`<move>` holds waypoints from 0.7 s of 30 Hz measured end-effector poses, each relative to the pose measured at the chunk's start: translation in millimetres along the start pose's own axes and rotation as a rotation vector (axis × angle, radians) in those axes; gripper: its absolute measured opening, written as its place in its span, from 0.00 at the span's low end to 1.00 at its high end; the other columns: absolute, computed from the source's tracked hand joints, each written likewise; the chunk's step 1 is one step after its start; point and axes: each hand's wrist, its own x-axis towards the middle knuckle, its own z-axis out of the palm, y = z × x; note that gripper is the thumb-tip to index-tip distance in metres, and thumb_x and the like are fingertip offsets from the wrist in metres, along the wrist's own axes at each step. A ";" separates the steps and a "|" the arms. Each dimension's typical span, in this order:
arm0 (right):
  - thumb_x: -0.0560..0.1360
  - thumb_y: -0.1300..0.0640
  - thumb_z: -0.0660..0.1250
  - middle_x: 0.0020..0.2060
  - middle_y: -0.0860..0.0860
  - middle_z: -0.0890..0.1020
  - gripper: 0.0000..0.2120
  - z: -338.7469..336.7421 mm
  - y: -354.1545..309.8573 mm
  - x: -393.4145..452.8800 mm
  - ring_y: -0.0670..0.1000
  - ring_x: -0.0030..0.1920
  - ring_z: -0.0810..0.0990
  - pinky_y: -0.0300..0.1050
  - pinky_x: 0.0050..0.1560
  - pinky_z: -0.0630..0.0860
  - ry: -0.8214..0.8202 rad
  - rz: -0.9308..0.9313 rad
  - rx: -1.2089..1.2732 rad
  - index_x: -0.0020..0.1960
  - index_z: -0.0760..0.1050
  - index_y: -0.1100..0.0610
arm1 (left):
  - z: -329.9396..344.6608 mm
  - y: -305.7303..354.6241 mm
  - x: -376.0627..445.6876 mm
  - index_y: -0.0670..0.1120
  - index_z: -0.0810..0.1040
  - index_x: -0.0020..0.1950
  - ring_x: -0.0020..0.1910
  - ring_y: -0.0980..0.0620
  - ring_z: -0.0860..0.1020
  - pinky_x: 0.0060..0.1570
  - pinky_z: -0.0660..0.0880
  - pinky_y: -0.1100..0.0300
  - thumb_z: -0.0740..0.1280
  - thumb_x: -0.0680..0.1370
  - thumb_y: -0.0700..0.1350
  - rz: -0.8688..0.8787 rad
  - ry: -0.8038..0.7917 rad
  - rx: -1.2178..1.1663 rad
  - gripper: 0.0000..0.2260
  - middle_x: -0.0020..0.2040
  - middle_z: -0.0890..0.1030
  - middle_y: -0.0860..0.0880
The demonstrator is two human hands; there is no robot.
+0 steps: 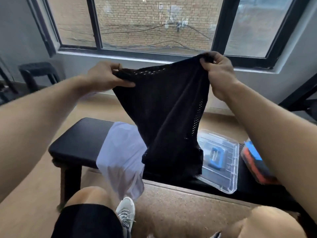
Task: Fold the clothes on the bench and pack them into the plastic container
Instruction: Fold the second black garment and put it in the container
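A black mesh garment [164, 107] was held up in the air above the bench [80, 141], in front of the window [154, 26]. Its upper edge was stretched between the two hands. The left hand [104, 77] pinched the left corner of that edge, with the thumb laid along the front of the cloth and the fingers curled behind it. The right hand [218, 74] gripped the right corner, which was bunched inside the curled fingers. The cloth hung down in folds, and its lower end reached the bench top or hung just above it; which of the two could not be told.

A white garment [120, 157] lay unfolded on the bench, just left of the black one, and was draped over the near edge of the bench toward the floor. A clear plastic lid [229, 162] with a blue latch [215, 157] lay flat on the bench to the right, partly covered by the black garment. Further right, mostly hidden behind the right forearm, the plastic container [253, 162] was seen, with orange and blue items inside it. A dark stool [36, 73] stood near the left wall. The person's knees and one white shoe [126, 213] were visible at the bottom.
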 end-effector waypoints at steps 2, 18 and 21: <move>0.79 0.63 0.68 0.44 0.49 0.83 0.07 -3.5 -16.8 2.7 0.45 0.43 0.83 0.45 0.53 0.82 -0.016 -0.026 -0.005 0.48 0.81 0.52 | -6.7 13.5 -5.1 0.54 0.87 0.50 0.53 0.52 0.84 0.65 0.75 0.54 0.81 0.53 0.67 -0.025 -0.041 0.051 0.30 0.48 0.87 0.52; 0.80 0.60 0.67 0.44 0.50 0.87 0.06 -65.4 -56.3 -6.9 0.47 0.43 0.85 0.47 0.52 0.82 -0.543 0.264 -0.775 0.53 0.82 0.54 | -2.8 47.3 -4.2 0.42 0.83 0.50 0.47 0.45 0.85 0.45 0.84 0.53 0.78 0.71 0.36 -0.065 0.067 -0.025 0.10 0.46 0.85 0.44; 0.81 0.62 0.66 0.48 0.52 0.84 0.06 -58.4 -64.9 -14.1 0.48 0.47 0.84 0.46 0.50 0.82 -0.401 0.109 -0.474 0.55 0.81 0.57 | -9.1 66.9 -5.3 0.46 0.78 0.44 0.41 0.52 0.85 0.36 0.82 0.62 0.76 0.72 0.33 0.039 0.241 -0.267 0.11 0.43 0.82 0.48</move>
